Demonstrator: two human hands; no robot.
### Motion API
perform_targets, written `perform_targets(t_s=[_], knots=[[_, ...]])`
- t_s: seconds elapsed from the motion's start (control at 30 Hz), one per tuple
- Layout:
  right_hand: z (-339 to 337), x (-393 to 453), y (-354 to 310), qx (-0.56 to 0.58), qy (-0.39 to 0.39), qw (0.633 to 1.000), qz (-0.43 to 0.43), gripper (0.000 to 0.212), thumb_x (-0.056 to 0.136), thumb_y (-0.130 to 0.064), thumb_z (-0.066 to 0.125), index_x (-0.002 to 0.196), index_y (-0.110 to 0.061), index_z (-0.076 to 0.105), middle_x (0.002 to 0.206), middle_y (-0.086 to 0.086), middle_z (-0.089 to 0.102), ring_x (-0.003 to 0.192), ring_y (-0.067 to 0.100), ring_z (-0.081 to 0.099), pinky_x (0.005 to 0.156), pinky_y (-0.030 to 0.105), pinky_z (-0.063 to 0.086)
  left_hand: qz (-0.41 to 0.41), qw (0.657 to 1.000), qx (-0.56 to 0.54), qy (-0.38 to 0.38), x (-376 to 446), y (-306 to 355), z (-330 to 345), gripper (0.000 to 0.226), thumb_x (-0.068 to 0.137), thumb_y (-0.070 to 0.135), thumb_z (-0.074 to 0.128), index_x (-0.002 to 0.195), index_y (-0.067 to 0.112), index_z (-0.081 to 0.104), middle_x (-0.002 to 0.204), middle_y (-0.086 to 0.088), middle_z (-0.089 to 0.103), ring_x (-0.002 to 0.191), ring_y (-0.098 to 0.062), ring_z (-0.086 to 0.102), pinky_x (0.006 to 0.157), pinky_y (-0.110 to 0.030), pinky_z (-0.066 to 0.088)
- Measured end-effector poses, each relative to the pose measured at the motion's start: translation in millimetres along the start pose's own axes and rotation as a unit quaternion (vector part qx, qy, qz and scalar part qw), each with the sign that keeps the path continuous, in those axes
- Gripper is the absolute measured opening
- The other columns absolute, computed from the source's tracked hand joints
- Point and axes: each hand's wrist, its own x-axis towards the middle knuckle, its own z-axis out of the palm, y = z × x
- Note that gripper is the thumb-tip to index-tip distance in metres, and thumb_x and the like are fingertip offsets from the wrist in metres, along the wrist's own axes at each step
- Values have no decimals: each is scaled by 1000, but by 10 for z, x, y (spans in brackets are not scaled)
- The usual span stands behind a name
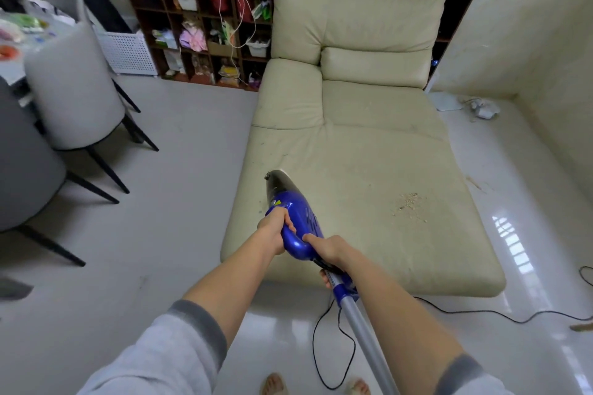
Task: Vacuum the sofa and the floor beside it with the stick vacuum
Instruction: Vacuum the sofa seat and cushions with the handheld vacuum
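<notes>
A blue stick vacuum [303,221] points its dark nozzle end at the front left part of the cream sofa [369,151]. My left hand [274,231] grips the vacuum's blue handle from the left. My right hand [329,253] grips the vacuum where the blue body meets the grey tube [365,330], which runs back toward me. A patch of crumbs [409,204] lies on the seat to the right of the nozzle. More crumbs [475,184] lie on the floor [179,202] just off the sofa's right edge.
A black power cord [337,346] loops on the glossy floor in front of the sofa and trails right. Grey chairs [73,86] with black legs stand at the left. A dark cubby shelf [199,26] is behind the sofa. My feet [272,383] are at the bottom.
</notes>
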Motion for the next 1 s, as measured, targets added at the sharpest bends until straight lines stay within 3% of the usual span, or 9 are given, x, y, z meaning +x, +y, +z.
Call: perform_targets(t_s=[0.6, 0.87, 1.0], knots=[[510, 45, -148, -40, -40, 998, -15, 48, 83, -47, 54, 97, -2, 49, 60, 16, 56, 43, 26, 53, 52, 30, 50, 16, 999, -21, 39, 7, -9, -635, 12, 60, -2, 42, 61, 10, 43, 49, -4, 45, 45, -17, 44, 48, -24, 42], [166, -77, -43, -16, -22, 999, -33, 45, 85, -45, 54, 94, -1, 50, 59, 15, 55, 40, 24, 51, 47, 27, 48, 39, 998, -9, 43, -49, -14, -248, 13, 50, 1, 41, 57, 11, 42, 45, -2, 44, 40, -17, 42, 50, -23, 41], [-241, -156, 142, 14, 9, 999, -32, 44, 86, -46, 55, 85, -2, 49, 58, 14, 53, 41, 24, 49, 47, 26, 45, 55, 998, 11, 31, -209, -44, 271, 11, 57, 0, 39, 56, 11, 40, 42, -2, 41, 33, -16, 38, 44, -20, 36]])
